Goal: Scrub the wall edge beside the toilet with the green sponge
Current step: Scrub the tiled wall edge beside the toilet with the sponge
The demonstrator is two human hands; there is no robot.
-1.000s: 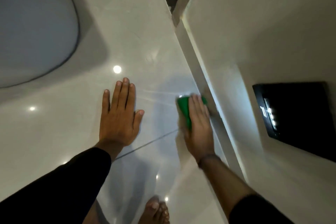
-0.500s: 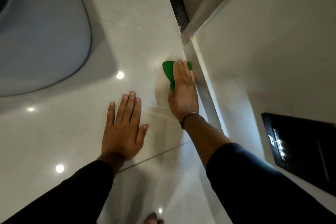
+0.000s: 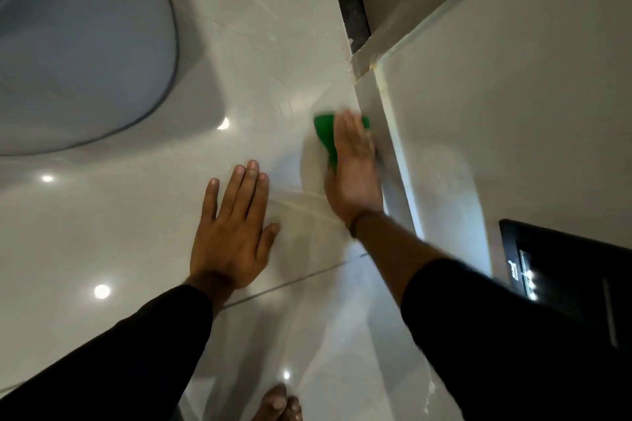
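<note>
My right hand (image 3: 354,167) presses the green sponge (image 3: 325,135) flat on the glossy floor tile, right against the pale wall edge (image 3: 393,161) that runs from lower right to upper middle. Only the sponge's left part and a far corner show; the rest lies under my fingers. The hand is motion-blurred. My left hand (image 3: 234,229) rests flat on the floor (image 3: 136,232) with fingers spread, holding nothing, to the left of the sponge. The white toilet (image 3: 82,44) fills the upper left.
A dark gap (image 3: 349,0) runs along the floor's far edge near a wall corner. A black panel with small lights (image 3: 554,270) is set in the right wall. My bare foot (image 3: 278,405) shows at the bottom. Ceiling lights reflect in the tiles.
My right hand slid the sponge away from me along the wall edge, then back a little toward me. My left hand stays planted on the floor.
</note>
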